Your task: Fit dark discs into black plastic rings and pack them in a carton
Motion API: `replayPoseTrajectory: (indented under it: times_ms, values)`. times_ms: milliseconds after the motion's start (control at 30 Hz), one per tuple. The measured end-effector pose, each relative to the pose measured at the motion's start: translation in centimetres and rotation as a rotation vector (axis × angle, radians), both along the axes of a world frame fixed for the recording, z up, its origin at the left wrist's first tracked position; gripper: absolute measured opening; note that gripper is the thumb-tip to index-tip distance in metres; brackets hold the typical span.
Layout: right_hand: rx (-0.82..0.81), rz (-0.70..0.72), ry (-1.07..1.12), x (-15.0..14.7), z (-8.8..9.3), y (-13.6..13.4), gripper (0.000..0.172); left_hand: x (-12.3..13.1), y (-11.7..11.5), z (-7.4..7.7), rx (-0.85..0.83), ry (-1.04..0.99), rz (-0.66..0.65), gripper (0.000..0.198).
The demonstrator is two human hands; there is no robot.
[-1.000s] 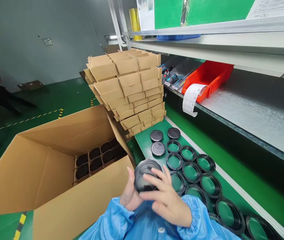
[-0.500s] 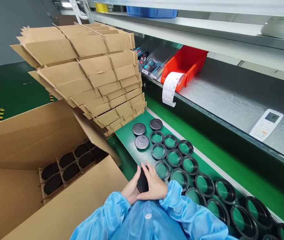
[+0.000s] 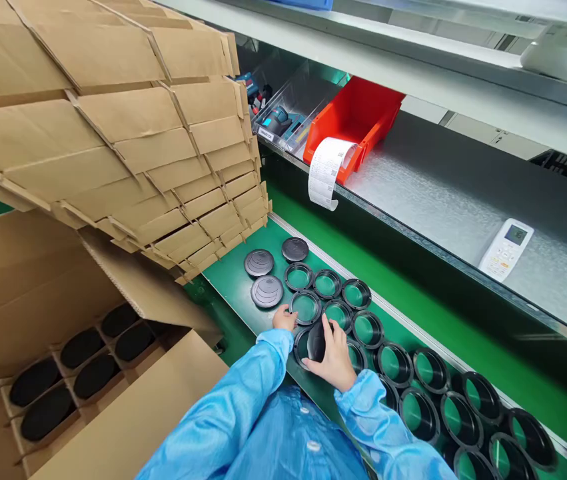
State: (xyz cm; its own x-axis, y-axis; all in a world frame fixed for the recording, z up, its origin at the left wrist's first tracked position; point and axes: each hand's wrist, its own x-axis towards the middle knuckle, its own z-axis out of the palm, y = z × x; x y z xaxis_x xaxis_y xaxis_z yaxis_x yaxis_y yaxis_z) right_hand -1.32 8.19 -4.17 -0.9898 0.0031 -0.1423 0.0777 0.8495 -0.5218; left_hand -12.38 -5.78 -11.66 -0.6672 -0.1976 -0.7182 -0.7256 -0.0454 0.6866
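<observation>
Just below centre of the head view, the right hand (image 3: 334, 359) pinches a tilted disc (image 3: 316, 341) between thumb and fingers; the left hand (image 3: 284, 319) touches a ring (image 3: 318, 307), its grip unclear. Three closed rounds (image 3: 267, 292) lie above on the worktop (image 3: 236, 270), against over a dozen open rings (image 3: 367, 293) running lower right, so most visible work seems left. Lower left, a box (image 3: 128, 407) holds black rounds (image 3: 83, 348).

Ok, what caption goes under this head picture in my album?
Right fingers hold a tilted disc, left fingers at the edge of a ring.
</observation>
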Motion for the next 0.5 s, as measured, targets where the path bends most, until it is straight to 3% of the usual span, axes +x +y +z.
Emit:
replayPoseTrajectory:
  times_ms: [200,367,500]
  values:
    - [0.08,0.038,0.063,-2.3,-1.3,-1.5,0.119,4.6,-2.4,0.1,0.088,-0.038,0.049,0.039]
    - [0.211,0.206,-0.032,-6.7,-2.7,-4.4,0.114,6.6,-3.8,0.6,0.194,-0.082,0.135,0.035]
    - [0.309,0.335,-0.102,-8.3,-4.3,-4.9,0.115,7.5,-5.4,0.6,0.207,-0.128,0.196,0.023]
